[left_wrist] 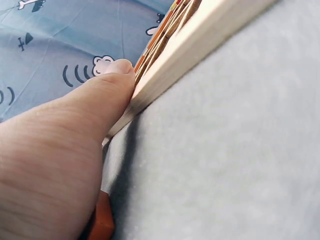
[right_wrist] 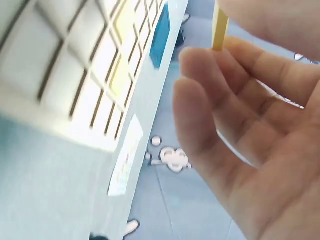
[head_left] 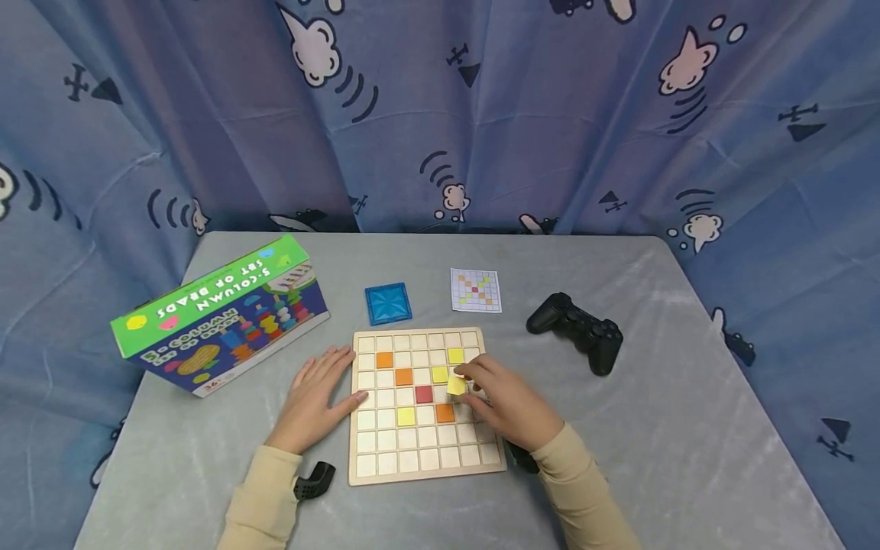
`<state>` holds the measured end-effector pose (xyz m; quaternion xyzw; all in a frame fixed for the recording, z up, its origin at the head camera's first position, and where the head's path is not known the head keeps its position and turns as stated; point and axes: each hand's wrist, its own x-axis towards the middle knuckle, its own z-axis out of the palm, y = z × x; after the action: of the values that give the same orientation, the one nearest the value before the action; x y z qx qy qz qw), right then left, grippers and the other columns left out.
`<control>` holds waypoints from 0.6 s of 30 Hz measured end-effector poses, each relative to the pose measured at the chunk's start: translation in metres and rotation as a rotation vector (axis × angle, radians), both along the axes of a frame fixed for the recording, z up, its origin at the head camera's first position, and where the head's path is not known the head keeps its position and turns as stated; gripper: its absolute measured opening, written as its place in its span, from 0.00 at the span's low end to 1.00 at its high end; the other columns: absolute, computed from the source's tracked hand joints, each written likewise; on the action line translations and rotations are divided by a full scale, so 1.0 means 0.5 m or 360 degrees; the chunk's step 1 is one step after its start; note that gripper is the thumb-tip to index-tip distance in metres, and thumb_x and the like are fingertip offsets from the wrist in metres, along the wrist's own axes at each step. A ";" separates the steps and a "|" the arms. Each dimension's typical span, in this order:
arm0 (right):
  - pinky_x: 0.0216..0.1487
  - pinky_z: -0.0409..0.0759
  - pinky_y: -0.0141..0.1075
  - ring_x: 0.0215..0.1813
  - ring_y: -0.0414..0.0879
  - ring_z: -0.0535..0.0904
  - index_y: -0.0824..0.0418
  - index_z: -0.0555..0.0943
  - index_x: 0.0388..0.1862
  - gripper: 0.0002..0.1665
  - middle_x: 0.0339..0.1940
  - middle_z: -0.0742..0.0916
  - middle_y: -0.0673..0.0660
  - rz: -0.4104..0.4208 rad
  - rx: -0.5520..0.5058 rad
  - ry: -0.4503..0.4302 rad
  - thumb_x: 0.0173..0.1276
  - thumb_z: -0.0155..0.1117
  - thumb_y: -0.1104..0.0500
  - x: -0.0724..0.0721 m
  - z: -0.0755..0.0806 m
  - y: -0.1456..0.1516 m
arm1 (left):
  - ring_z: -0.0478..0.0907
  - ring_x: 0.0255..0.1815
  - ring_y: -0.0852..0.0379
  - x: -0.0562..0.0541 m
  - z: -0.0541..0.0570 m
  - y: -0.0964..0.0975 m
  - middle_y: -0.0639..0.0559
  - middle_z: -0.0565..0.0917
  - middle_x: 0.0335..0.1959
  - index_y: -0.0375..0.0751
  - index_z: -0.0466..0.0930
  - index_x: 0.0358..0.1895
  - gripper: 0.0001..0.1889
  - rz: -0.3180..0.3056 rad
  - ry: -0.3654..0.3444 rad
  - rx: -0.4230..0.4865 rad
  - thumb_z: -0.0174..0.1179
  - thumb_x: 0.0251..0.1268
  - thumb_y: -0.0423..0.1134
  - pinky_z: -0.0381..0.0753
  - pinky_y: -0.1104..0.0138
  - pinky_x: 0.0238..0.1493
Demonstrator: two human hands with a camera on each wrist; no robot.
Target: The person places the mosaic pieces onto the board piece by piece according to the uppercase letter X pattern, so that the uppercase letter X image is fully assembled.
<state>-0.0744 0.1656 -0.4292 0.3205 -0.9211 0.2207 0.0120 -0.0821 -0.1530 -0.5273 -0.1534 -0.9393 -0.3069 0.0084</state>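
Observation:
A wooden grid board (head_left: 428,480) with pale square cells lies on the table. My right hand (head_left: 512,405) pinches a yellow square tile (head_left: 456,384) over its right half. In the right wrist view that yellow tile (right_wrist: 219,30) shows edge-on between thumb and fingers. On the grid, an orange tile (head_left: 384,360), a red tile (head_left: 424,394) and a yellow tile (head_left: 406,416) sit among other orange and yellow ones. My left hand (head_left: 316,401) rests at the board's left edge, fingers extended; its thumb (left_wrist: 112,87) touches the side in the left wrist view.
Behind the board lie a blue square tray (head_left: 388,304) and a small printed card (head_left: 476,290) with a coloured grid pattern. A green and blue toy box (head_left: 227,321) stands at the left. To the right is a black game controller (head_left: 576,332). A patterned curtain (head_left: 440,114) hangs behind the table.

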 end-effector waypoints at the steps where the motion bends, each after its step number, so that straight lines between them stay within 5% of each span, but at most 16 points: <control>1: 0.37 0.82 0.31 0.38 0.41 0.78 0.62 0.79 0.53 0.19 0.46 0.80 0.52 0.0017 0.0001 -0.0010 0.64 0.68 0.59 0.002 0.000 -0.007 | 0.52 0.76 0.48 0.000 0.001 0.000 0.50 0.62 0.74 0.46 0.61 0.73 0.39 0.0000 -0.0006 0.0002 0.58 0.63 0.61 0.42 0.50 0.76; 18: 0.46 0.79 0.27 0.41 0.38 0.76 0.59 0.78 0.53 0.15 0.45 0.79 0.50 0.0290 0.0060 -0.0116 0.69 0.63 0.57 0.034 -0.035 -0.137 | 0.54 0.75 0.45 -0.001 0.000 0.000 0.48 0.63 0.73 0.45 0.62 0.72 0.38 -0.0011 0.0036 0.0010 0.58 0.63 0.59 0.44 0.48 0.75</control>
<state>-0.0577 0.0973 -0.4469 0.3948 -0.8920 0.2150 -0.0478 -0.0828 -0.1531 -0.5274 -0.1601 -0.9376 -0.3081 0.0184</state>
